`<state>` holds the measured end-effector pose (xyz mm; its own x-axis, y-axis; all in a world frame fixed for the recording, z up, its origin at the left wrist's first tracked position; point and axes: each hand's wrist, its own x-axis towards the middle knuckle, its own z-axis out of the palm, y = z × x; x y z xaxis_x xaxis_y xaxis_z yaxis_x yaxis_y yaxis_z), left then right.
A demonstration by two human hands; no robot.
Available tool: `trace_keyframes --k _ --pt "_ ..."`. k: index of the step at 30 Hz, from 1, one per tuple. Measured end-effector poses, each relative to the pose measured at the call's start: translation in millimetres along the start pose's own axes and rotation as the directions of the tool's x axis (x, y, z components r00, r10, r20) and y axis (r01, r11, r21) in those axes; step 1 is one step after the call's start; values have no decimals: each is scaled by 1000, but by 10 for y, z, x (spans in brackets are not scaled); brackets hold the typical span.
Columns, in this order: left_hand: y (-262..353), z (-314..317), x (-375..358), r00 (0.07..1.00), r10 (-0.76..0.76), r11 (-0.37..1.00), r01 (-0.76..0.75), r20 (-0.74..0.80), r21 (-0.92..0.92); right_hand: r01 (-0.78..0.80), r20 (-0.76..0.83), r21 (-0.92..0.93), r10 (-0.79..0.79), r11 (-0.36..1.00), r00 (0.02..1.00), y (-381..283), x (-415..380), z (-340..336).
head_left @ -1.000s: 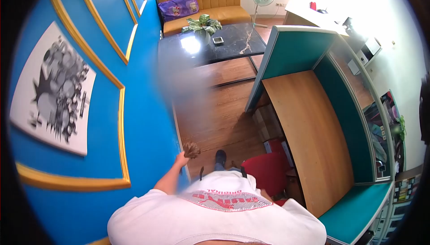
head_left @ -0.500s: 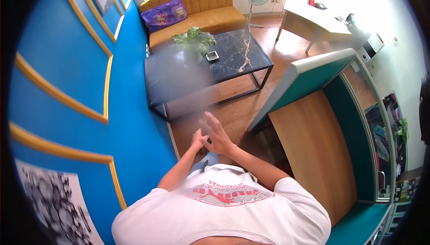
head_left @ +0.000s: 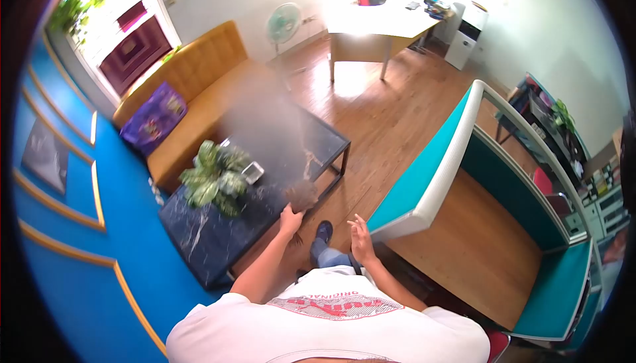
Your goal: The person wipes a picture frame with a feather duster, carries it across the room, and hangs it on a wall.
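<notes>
Clenched around a short handle, the left hand [head_left: 289,218] holds a brush [head_left: 303,194], its brown bristly head raised just over the near edge of the dark marble table [head_left: 199,237]. The right hand [head_left: 362,238] hangs open and empty, fingers spread, between the table and the teal partition [head_left: 424,184]. A potted plant [head_left: 215,176] and a small tray [head_left: 252,173] sit on the table, a little beyond the brush. A shoe [head_left: 323,231] shows on the wood floor below both hands. Judging from this, a wide sweep across the top could catch the leaves or knock the tray, since both lie close to the bristles; the table corner is also near the leg.
</notes>
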<state>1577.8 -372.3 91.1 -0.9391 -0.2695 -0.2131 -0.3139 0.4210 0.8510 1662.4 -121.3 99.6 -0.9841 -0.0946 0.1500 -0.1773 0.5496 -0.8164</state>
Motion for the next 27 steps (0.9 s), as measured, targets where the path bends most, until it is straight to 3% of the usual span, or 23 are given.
trace_keyframes --k 2,4,5,7,9,10,11,12,13,15,16,17,18,19,21,22,25,26,27 --pt "95 357 497 996 31 999 -33 83 24 -105 -144 280 149 954 978 -230 397 -18" --pt "350 664 783 968 33 998 -46 249 47 -103 -192 363 182 926 964 -205 773 115" --pt "94 961 1086 957 79 995 -92 279 35 -87 -208 450 199 889 958 -197 965 143" --pt "470 1115 1224 913 71 976 -147 402 161 -50 -229 483 181 874 957 -186 1298 7" --pt "781 1237 1432 855 115 974 -197 505 111 -65 -286 388 187 919 940 -69 1525 -198" --pt "873 1339 1560 803 147 953 -272 577 136 -56 -425 404 241 913 872 46 1603 -196" --pt "941 1451 1658 744 168 927 -342 646 152 -68 -449 401 261 913 855 136 1624 -270" --pt "965 1553 1796 703 209 884 -433 680 176 -147 -474 466 386 873 791 230 1595 -327" --pt "984 1682 1915 680 201 873 -451 705 186 -212 -486 541 509 814 711 316 1582 -348" --pt "1100 1865 2176 641 32 880 -382 767 283 -222 -594 538 553 813 585 535 1544 -410" --pt "1124 1992 2301 618 60 864 -426 784 269 -276 -579 596 642 754 503 541 1521 -503" --pt "1237 2095 2381 590 62 841 -466 805 277 -360 -615 560 666 746 422 569 1516 -571" --pt "1395 2207 2447 562 -8 834 -453 827 316 -316 -675 565 647 763 354 645 1567 -545" --pt "1553 2326 2547 539 -76 824 -440 839 357 -351 -626 590 686 727 370 798 1578 -488" --pt "1692 2639 2822 478 -15 746 -580 878 328 -330 -508 710 777 622 373 1201 1658 -377" --pt "1503 2929 3138 440 -23 777 -557 898 292 -366 -480 719 803 590 352 1342 1748 -425" --pt "1831 3424 3621 318 43 721 -666 947 191 -394 -517 696 800 600 305 1718 2179 -753" --pt "1787 3562 3881 323 34 734 -650 946 195 -403 -459 738 841 541 287 1831 2351 -913" --pt "1852 3718 4204 241 108 728 -680 965 89 -408 -402 776 875 481 269 1952 2576 -1100"
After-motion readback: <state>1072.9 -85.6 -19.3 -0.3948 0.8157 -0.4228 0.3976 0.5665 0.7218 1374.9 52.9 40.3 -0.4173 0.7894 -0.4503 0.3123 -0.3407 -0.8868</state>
